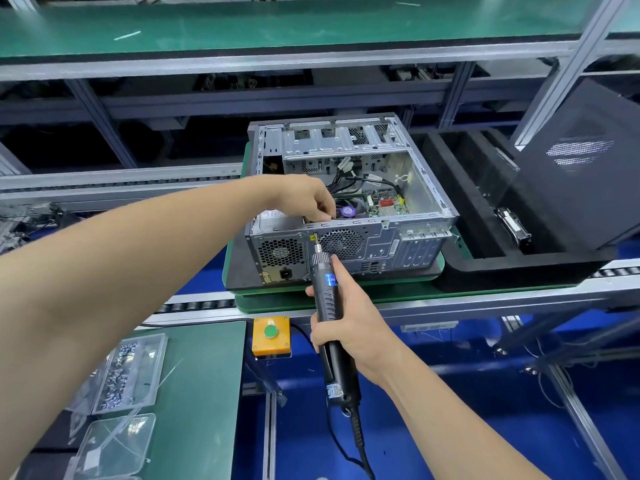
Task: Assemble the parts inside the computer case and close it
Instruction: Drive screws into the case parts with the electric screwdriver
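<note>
Bare grey steel shows all through the computer case [349,188], which lies on its side on a green pallet [242,299] on the conveyor line, its open side facing up and its rear panel toward me. Inside I can see the motherboard [384,204] seated, cables [349,183] running down from the drive cage [332,140], and what looks like the power supply [280,252] filling the rear left corner, so the fitting of parts seems well advanced. My right hand [349,327] is clenched round the electric screwdriver [327,299], with its bit pressed to the rear panel just left of the fan grille [341,243], near the top edge; I judge I am driving a rear screw, perhaps one that fixes the power supply, though the screw itself is too small to see. My left hand [308,199] reaches over the top rim into the case, fingers bent and pressing or pinching something there; what it grips is hidden, so I cannot tell. What remains, as I read it: finish the rear screws, check the cables, then shut the case. The dark side panel [585,168] leans upright in the black foam tray [460,188] to the right, well apart from the case, so closing is not yet begun. More screws wait in a clear tray [128,372] on the surface at my lower left.
</note>
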`<state>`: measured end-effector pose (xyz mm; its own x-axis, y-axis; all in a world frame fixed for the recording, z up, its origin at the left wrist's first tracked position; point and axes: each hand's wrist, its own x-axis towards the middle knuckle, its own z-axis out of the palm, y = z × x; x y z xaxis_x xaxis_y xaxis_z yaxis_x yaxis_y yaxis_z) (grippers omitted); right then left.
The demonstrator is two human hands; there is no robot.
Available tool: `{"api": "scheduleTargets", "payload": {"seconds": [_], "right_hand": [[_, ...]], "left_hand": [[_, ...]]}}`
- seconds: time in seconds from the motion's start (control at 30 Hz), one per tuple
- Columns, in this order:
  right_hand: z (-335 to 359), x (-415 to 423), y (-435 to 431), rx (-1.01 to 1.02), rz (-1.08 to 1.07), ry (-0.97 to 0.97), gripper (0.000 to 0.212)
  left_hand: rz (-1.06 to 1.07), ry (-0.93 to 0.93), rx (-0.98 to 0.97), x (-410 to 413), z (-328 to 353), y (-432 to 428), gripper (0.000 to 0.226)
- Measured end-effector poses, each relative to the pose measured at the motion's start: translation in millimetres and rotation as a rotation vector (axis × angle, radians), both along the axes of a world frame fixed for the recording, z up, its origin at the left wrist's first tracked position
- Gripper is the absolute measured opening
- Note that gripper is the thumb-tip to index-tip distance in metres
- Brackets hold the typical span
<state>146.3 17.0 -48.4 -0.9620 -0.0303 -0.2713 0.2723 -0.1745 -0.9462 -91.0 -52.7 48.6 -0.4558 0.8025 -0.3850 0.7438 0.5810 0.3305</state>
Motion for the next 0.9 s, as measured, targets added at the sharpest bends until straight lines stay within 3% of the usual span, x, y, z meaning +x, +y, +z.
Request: {"api": "scheduleTargets", "payload": {"seconds": [0.33,0.47,0.57,0.9], "right_hand": [[3.2,-1.3,-1.9,0.049,-0.004,-0.003,0.131],[5.7,-1.8,-2.8,0.095,0.002,-0.003,0.132],[6.7,-0.9,-2.5,0.108,0.006,0.002,0.132],[5.7,-1.7,-3.5,0.132,0.006,0.008,0.132]], "left_hand": [[0.005,-0.108,-0.007,0.0,3.5,-0.7,0.033],[-0.051,-0.121,-0.063,-0.1,7.0,-0.1,0.022],[-0.062,-0.159,0.007,0.6,5.7,-3.6,0.016],[-0.047,-0.118,0.011,-0.2,2.7,-1.9,0.015]]}}
